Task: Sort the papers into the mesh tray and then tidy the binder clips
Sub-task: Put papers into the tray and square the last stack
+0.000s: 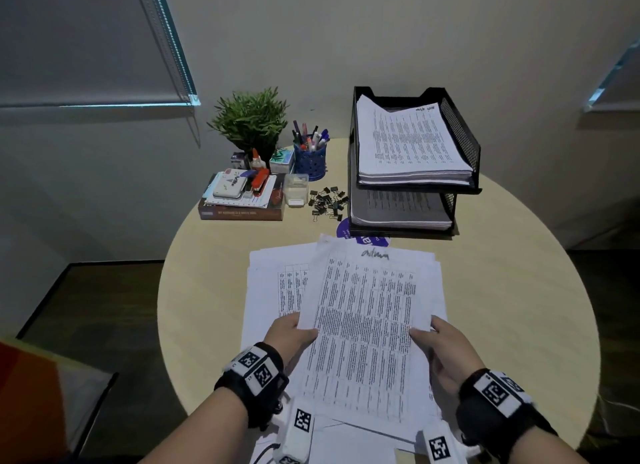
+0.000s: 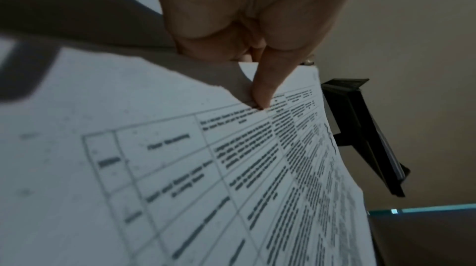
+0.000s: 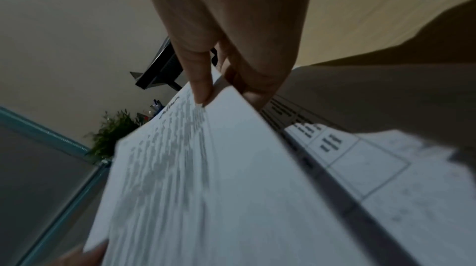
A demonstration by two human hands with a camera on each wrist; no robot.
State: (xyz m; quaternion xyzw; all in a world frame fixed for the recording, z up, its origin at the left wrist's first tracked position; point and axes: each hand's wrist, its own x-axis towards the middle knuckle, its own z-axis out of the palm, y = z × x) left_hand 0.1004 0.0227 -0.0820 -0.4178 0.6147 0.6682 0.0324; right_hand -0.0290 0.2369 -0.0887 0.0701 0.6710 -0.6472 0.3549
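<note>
I hold a printed sheet [image 1: 363,328] with a table and a handwritten word at its top, lifted above a loose pile of papers [image 1: 270,283] on the round table. My left hand [image 1: 294,332] pinches its left edge, thumb on top [image 2: 260,95]. My right hand [image 1: 436,342] pinches its right edge [image 3: 206,91]. The sheet [image 2: 180,168] fills the left wrist view, and the sheet [image 3: 193,189] fills the right wrist view too. The black two-tier mesh tray [image 1: 460,131] stands at the back right, papers in both tiers. Binder clips [image 1: 327,204] lie scattered left of the tray.
At the back left stand a potted plant [image 1: 251,117], a blue pen cup [image 1: 310,159], a clear box [image 1: 296,190] and a stack of books with a stapler [image 1: 242,197]. A purple sticker [image 1: 360,237] peeks out by the tray. The table edge [image 1: 166,290] curves round on the left.
</note>
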